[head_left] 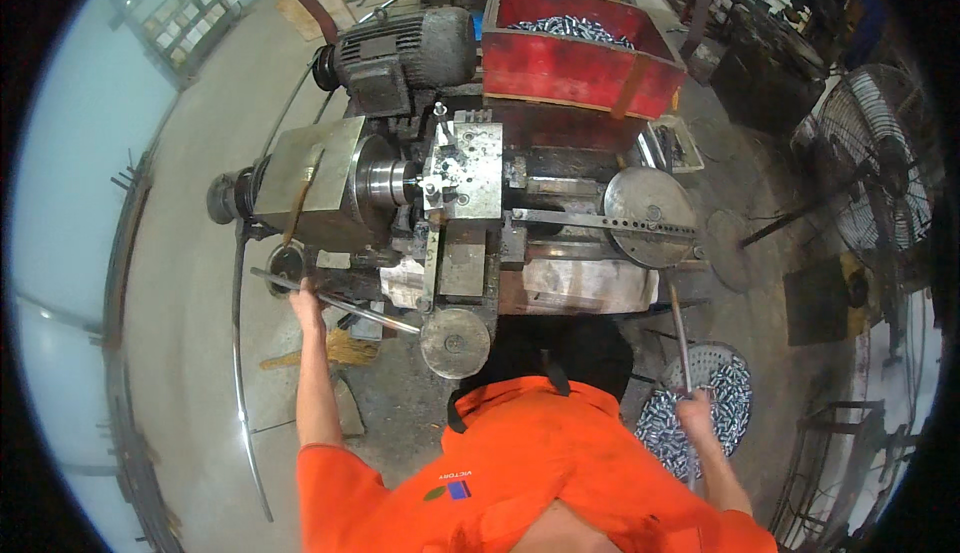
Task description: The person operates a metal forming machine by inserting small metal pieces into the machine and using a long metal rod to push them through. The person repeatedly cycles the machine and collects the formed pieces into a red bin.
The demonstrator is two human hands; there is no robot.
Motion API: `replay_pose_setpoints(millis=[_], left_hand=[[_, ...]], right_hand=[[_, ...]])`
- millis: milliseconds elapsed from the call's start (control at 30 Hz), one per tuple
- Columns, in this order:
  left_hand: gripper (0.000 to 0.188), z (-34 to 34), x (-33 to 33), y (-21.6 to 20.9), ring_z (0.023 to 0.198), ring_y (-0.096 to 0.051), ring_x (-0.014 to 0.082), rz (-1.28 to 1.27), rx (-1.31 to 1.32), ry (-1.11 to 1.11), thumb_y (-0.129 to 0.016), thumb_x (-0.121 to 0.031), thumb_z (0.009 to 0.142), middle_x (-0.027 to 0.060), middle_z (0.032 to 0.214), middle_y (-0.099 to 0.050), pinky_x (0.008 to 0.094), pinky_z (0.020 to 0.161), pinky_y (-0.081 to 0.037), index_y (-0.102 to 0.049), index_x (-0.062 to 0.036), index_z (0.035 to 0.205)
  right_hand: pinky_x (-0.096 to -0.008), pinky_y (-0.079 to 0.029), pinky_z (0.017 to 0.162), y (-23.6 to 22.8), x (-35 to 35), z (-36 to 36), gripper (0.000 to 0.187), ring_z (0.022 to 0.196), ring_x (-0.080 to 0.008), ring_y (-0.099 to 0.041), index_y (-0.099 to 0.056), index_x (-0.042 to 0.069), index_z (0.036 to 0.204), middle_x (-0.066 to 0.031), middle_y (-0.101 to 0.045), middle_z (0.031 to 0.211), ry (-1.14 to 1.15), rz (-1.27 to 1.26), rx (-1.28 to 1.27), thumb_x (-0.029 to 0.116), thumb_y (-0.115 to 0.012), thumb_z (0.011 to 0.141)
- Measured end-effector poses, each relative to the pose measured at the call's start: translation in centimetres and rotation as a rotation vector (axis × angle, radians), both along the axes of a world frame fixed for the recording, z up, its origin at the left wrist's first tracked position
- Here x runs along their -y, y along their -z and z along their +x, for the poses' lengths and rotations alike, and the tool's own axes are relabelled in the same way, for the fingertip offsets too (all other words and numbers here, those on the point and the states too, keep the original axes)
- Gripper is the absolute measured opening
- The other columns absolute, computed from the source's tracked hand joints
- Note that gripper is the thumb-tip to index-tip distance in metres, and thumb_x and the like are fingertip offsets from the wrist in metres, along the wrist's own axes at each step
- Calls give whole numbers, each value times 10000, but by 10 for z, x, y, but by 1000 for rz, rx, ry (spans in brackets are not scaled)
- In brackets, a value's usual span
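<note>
My left hand is closed around a long metal lever that runs to a round metal disc at the front of a small lathe. On the right, my right hand grips another lever, which slants down from a larger disc. Between them, a bright tool block sits close to the spindle chuck. Whether a workpiece is in the chuck is too small to tell. A flat metal bar with a row of holes crosses to the larger disc.
Behind the lathe stand a grimy motor and a red bin holding small metal parts. A round perforated basket full of shiny cylindrical pieces is beside my right hand. A large fan stands at right; a straw broom lies below my left side.
</note>
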State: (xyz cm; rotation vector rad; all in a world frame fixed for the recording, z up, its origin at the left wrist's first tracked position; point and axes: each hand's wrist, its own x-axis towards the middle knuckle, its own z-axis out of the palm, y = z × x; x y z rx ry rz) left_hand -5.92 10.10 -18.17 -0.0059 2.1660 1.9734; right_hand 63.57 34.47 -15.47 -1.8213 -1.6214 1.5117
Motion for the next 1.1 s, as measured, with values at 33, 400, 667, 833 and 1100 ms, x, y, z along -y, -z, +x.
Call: replay_pose_setpoints(millis=[33,400,667,833,1100], left_hand=[[292,-1,4,0,555,-611,210,-40,31,23,-525,-235,854,113,750,-616,336,468,-530,-538,39,954],[311,15,-9,-31,521,-606,219,-171,-4,54,-509,-256,852,122,716,-606,324,433,-533,-536,40,944],[329,9,0,-28,501,-612,222,-255,38,110,-530,-321,860,102,644,-594,335,429,-531,-549,8,846],[418,12,-5,-24,597,-638,240,-195,6,164,-505,-348,880,147,820,-612,346,453,-563,-509,43,1028],[550,-20,73,49,832,-641,235,-522,-156,263,-535,-495,858,172,883,-647,407,735,-501,-561,22,1041]], right_hand=[[-258,-314,398,-5,10,-16,335,420,-95,-390,-645,-8,939,4,-461,535,48,-78,-6,62,-501,645],[-264,-275,362,10,33,-40,348,373,-108,-368,-632,36,943,-3,-456,528,106,-122,-135,43,-493,624],[-438,-470,592,18,-94,65,410,632,-335,-597,-605,27,997,-196,-608,711,-270,577,634,184,-609,618],[-457,-455,796,-3,-218,63,562,931,-350,-575,-540,54,1165,-197,-585,1034,-170,700,1172,239,-643,644],[-460,-263,1055,24,-151,-46,796,1252,-398,-353,-348,46,1371,-239,-373,1369,-15,1230,521,186,-585,623]])
